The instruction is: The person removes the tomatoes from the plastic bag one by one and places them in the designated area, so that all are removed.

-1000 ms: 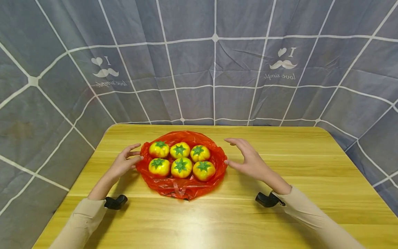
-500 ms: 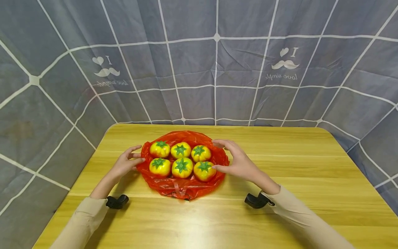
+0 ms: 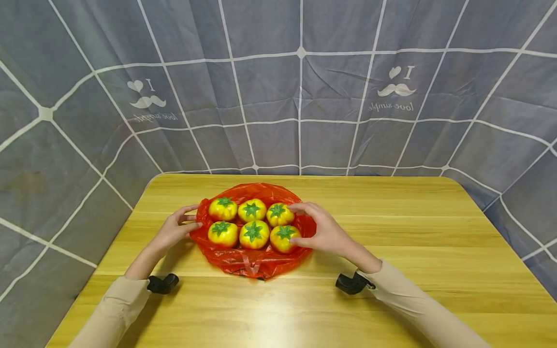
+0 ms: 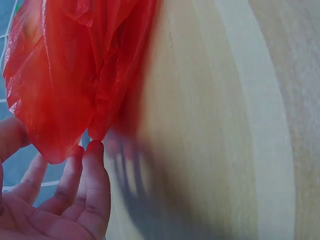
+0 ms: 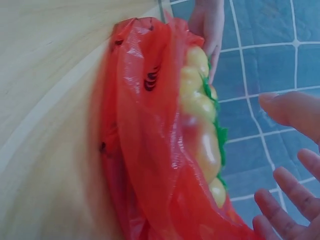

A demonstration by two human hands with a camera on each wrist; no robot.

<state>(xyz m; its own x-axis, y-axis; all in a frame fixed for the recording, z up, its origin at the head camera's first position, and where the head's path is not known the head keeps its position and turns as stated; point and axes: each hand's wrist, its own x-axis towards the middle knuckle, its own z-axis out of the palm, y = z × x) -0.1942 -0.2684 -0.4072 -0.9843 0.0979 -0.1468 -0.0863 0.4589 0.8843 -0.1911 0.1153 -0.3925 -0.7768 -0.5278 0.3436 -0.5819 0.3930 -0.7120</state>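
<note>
Several yellow tomatoes (image 3: 254, 234), flushed red, with green star-shaped tops, sit in two rows in an opened red plastic bag (image 3: 243, 266) in the head view. At the bag's left edge is my left hand (image 3: 171, 232); in the left wrist view its fairly straight fingertips (image 4: 95, 146) touch the red plastic. My right hand (image 3: 326, 234) is over the bag's right side, thumb and fingers spread around the rightmost tomatoes. The right wrist view shows a gap between its fingers (image 5: 272, 210) and the tomatoes (image 5: 202, 145); head-view contact cannot be told.
The bag rests on a light wooden table (image 3: 391, 222), left of its middle. A grey-blue curtain (image 3: 339, 87) with white lines hangs behind and at both sides. Black wrist mounts (image 3: 353, 282) stick out below both cuffs.
My right hand has moved left, from just outside the bag's right edge to over the rightmost tomatoes. My left hand stays nearly still at the left edge. Bag and tomatoes have not visibly moved.
</note>
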